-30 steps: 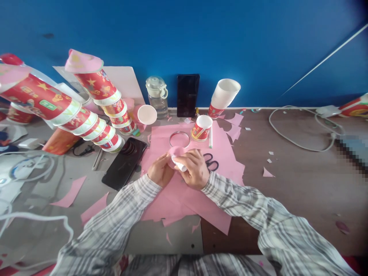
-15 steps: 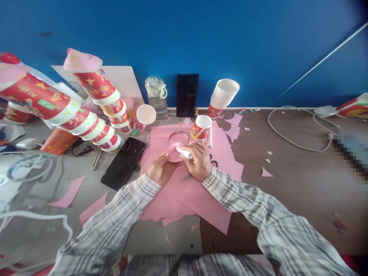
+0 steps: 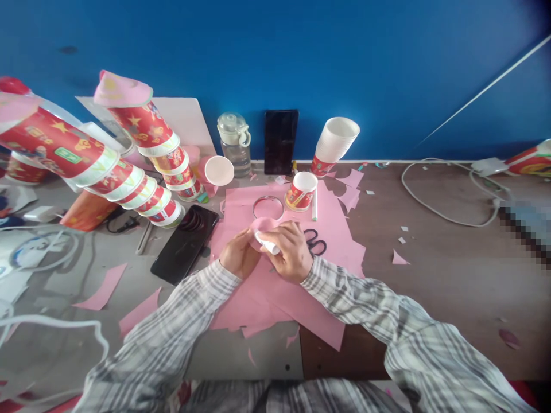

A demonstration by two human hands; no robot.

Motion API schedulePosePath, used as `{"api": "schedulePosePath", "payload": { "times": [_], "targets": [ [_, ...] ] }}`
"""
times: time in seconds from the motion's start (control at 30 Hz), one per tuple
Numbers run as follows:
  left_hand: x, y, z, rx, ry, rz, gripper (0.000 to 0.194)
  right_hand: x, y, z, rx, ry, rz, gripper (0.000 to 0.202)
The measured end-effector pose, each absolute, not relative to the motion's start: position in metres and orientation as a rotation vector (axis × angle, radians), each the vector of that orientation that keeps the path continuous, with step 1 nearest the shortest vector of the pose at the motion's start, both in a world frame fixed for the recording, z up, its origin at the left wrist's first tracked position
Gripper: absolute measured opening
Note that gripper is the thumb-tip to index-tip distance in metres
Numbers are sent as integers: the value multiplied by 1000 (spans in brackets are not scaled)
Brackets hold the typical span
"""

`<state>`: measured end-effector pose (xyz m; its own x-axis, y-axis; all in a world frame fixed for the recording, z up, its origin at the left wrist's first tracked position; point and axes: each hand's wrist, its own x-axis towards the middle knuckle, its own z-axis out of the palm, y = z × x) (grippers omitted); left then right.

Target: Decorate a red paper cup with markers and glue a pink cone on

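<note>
My left hand grips the edge of a round pink paper piece, held up over the pink sheets. In my right hand is a white glue stick, its tip against the face of that paper; part of the stick is hidden by my fingers. Black-handled scissors lie just right of my right hand, their blades mostly covered by it. A clear ring, perhaps a tape roll, rests behind the paper piece. Behind my right hand stands a red paper cup, with a white marker beside it.
Pink sheets cover the table's middle. Stacked red cups lean at the left, near a black phone. A water bottle, an upright phone and nested cups stand along the blue wall. A white cable curls at right.
My right hand has moved the glue stick down and slightly left across the pink paper piece. The scissors' handles show more now. My left hand stays nearly in place.
</note>
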<state>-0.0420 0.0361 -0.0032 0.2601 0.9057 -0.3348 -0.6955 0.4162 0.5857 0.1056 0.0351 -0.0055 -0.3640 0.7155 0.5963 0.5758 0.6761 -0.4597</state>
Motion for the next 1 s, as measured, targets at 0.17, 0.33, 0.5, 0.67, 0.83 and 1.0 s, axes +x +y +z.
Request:
{"api": "schedulePosePath", "payload": {
  "times": [0.17,0.33,0.5,0.67,0.83,1.0],
  "targets": [
    [-42,36,-4,391,670,1089,30,107,39,-5,-1136,-1960,169,23],
    [-42,37,-4,367,696,1112,25,105,35,-2,-985,-2073,194,21],
    [-42,37,-4,379,682,1113,30,106,36,-4,-1125,-1982,191,21],
    [-43,37,-5,326,677,1137,25,104,34,-4,-1010,-2061,246,22],
    [-44,37,-4,372,679,1095,35,109,40,-7,-1156,-1982,165,21],
    [-45,33,-2,405,649,1055,42,114,43,-12,-1109,-2014,166,24]
  ]
}}
